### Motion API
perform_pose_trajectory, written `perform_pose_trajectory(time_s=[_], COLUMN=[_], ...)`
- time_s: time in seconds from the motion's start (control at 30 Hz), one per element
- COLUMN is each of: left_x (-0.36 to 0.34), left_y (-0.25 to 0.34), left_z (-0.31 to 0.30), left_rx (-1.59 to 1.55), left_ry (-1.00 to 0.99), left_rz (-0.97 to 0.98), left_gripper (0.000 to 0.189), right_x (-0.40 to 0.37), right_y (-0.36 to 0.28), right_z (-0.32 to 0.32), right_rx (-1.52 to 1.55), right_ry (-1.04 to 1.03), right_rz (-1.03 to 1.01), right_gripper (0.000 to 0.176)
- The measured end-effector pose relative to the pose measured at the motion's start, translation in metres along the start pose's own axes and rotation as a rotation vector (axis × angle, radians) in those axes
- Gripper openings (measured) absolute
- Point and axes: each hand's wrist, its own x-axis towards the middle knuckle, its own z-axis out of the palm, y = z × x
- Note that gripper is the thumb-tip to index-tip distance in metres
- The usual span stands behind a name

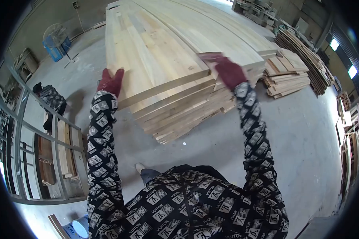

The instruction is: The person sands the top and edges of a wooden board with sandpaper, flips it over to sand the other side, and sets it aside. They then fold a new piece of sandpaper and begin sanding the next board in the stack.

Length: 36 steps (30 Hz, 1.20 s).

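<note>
My left hand (110, 82), in a dark red glove, grips the near left corner of the top wooden panel (155, 51), with the thumb apart from the other fingers. Beyond the panel's near right corner is my right hand (230, 73), gloved the same way and smeared by motion. Its fingers reach toward the panel's right edge; a flat reddish-brown blur shows there, and I cannot make out whether it is fingers or a held thing. The panel lies on a stack of pale wooden boards (175, 119). Alongside on the right lies another long panel (231, 44).
At the left stand a grey metal frame rack (54, 139) and a person (52, 99) bending low. A fan (56, 36) with a blue base stands farther back. Stacked boards (287, 75) sit at the right, near leaning dark planks (305, 55). A blue bucket (81, 227) is low left.
</note>
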Motion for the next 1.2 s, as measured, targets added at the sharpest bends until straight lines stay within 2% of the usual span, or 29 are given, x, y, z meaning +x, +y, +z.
perform_pose_trajectory(time_s=[0.07,0.1,0.13,0.2,0.27,0.33,0.37,0.43,0.47,0.5,0.53,0.57,0.6,0.67,0.73,0.8,0.87,0.97,1.0,1.03,1.07,1.1,1.13,1.17,1.2], left_x=[0.007,0.007,0.007,0.01,0.005,0.014,0.011,0.002,0.001,0.003,0.004,0.008,0.009,0.011,0.017,0.005,0.003,0.005,0.008,0.009,0.011,0.012,0.014,0.017,0.017], left_y=[-0.011,-0.013,-0.016,-0.023,-0.02,-0.033,-0.03,-0.013,-0.012,-0.012,-0.012,-0.02,-0.021,-0.027,-0.029,-0.017,-0.016,-0.022,-0.029,-0.033,-0.036,-0.042,-0.047,-0.054,-0.057], left_z=[0.0,-0.001,0.001,0.001,0.0,0.005,0.003,0.0,0.001,0.001,0.0,0.002,0.005,0.008,0.002,-0.001,0.0,0.003,0.002,0.002,0.0,0.0,-0.002,-0.005,-0.006], left_rx=[0.034,-0.067,-0.063,0.002,0.0,-0.198,-0.202,-0.382,-0.383,-0.377,-0.369,-0.409,-0.407,-0.423,-0.347,-0.386,-0.364,-0.415,-0.453,-0.493,-0.485,-0.543,-0.599,-0.592,-0.583], left_ry=[0.007,-0.034,-0.042,0.05,0.112,0.063,0.065,-0.042,-0.046,-0.043,-0.043,-0.054,-0.06,0.05,0.023,-0.039,0.004,0.031,0.007,-0.021,-0.022,-0.054,-0.084,-0.104,-0.121], left_rz=[-0.045,-0.018,-0.018,-0.074,-0.081,-0.072,-0.078,-0.075,-0.07,-0.092,-0.111,-0.093,-0.082,-0.103,-0.101,-0.122,-0.116,-0.085,-0.075,-0.065,-0.087,-0.098,-0.108,-0.076,-0.045], left_gripper=[0.067,0.072,0.072,0.074,0.075,0.068,0.068,0.059,0.059,0.055,0.052,0.054,0.054,0.058,0.06,0.058,0.054,0.051,0.051,0.05,0.05,0.051,0.051,0.052,0.053], right_x=[0.036,0.022,0.016,0.007,-0.019,-0.059,-0.055,-0.047,-0.041,-0.028,-0.012,0.001,0.015,0.013,-0.007,-0.021,-0.053,-0.067,-0.042,-0.03,-0.009,0.007,0.013,0.022,0.025], right_y=[-0.062,-0.048,-0.035,-0.001,0.057,0.122,0.122,0.117,0.106,0.073,0.034,0.004,-0.033,-0.026,0.016,0.07,0.131,0.155,0.128,0.103,0.054,0.02,-0.007,-0.027,-0.03], right_z=[-0.033,-0.009,-0.011,-0.019,-0.02,-0.002,0.002,0.01,0.028,0.031,0.036,0.029,0.006,-0.003,0.004,-0.003,0.004,0.028,0.022,0.025,0.019,0.008,0.004,-0.014,-0.03], right_rx=[0.433,0.476,0.477,0.248,0.151,-0.33,-0.33,-0.026,-0.178,-0.14,-0.039,0.045,0.352,0.494,0.223,0.066,-0.065,-0.209,-0.029,-0.213,0.05,0.095,0.38,0.504,0.545], right_ry=[0.104,0.205,0.203,-0.211,-0.115,-0.264,-0.267,-0.137,-0.232,-0.138,0.029,0.12,0.212,0.239,0.008,-0.28,-0.249,-0.175,-0.228,-0.222,-0.031,0.003,0.226,0.179,0.156], right_rz=[0.278,0.207,0.216,0.458,0.443,0.441,0.434,0.658,0.416,0.263,0.281,0.083,0.253,0.233,0.328,0.657,0.579,0.439,0.557,0.245,0.428,0.333,0.264,0.367,0.332], right_gripper=[0.022,0.021,0.021,0.029,0.028,0.021,0.021,0.017,0.018,0.026,0.021,0.019,0.018,0.014,0.017,0.023,0.03,0.029,0.026,0.025,0.024,0.02,0.016,0.021,0.022])
